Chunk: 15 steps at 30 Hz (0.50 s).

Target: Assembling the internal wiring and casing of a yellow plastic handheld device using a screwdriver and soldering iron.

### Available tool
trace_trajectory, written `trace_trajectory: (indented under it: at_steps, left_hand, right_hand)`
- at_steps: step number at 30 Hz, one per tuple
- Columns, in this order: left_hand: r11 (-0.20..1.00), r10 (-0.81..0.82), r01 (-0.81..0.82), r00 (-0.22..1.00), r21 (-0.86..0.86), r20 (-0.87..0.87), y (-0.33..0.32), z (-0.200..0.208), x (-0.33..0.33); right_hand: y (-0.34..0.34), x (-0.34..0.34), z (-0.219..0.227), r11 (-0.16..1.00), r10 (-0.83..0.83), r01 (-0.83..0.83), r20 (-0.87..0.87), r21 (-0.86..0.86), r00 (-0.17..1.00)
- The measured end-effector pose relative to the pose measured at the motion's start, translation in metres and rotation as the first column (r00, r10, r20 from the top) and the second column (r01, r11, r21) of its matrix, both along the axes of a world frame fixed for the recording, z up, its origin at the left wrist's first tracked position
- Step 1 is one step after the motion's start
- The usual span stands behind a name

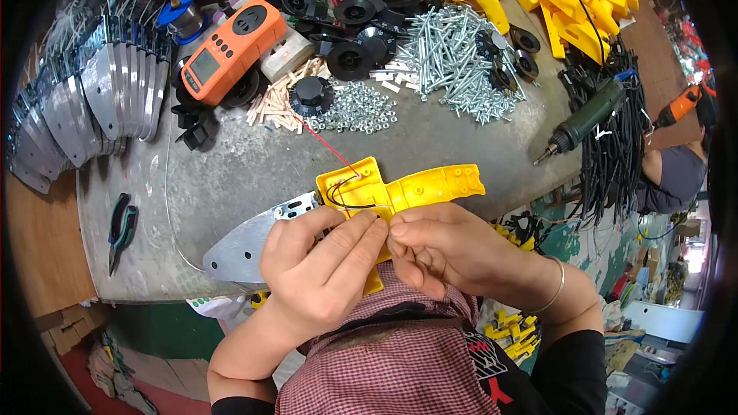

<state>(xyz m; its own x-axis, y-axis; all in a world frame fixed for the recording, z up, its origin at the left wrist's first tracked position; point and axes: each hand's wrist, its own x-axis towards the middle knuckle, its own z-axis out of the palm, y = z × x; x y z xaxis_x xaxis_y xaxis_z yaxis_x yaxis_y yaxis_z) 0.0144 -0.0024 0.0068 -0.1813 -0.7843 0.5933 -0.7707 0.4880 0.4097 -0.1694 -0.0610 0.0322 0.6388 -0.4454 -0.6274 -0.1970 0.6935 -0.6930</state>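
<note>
A yellow plastic housing half (434, 186) with a handle lies at the table's front edge, its hollow side up. Black wires (338, 194) curve inside it, and a thin red wire (332, 150) runs out toward the parts behind. A flat grey metal blade-shaped plate (242, 242) reaches out from its left side. My left hand (327, 265) is closed, with its fingertips pressed together over the housing. Against them, my right hand (438, 242) pinches with thumb and forefinger. Whatever is between the fingertips of both hands is too small and covered to name.
Pliers (120, 232) lie at left, near stacked metal plates (115, 81). An orange meter (231, 50), nuts (357, 107), screws (453, 54), black knobs (354, 59) and yellow housings (569, 0) fill the back. A green power screwdriver (588, 119) rests by black cords (615, 138). Another person (673, 177) sits far right.
</note>
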Motion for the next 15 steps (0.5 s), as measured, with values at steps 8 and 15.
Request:
trace_trajectory:
  at_steps: [8, 15]
  left_hand:
    - [1.0, 0.002, -0.002, 1.0, -0.006, -0.012, 0.0, 0.0, -0.001]
    - [0.995, 0.015, -0.01, 0.999, -0.096, 0.051, 0.003, -0.006, 0.002]
  right_hand:
    - [0.019, -0.007, -0.006, 0.098, -0.132, -0.246, -0.257, -0.964, 0.957]
    - [-0.002, -0.011, -0.007, 0.974, -0.001, -0.026, 0.12, 0.226, 0.993]
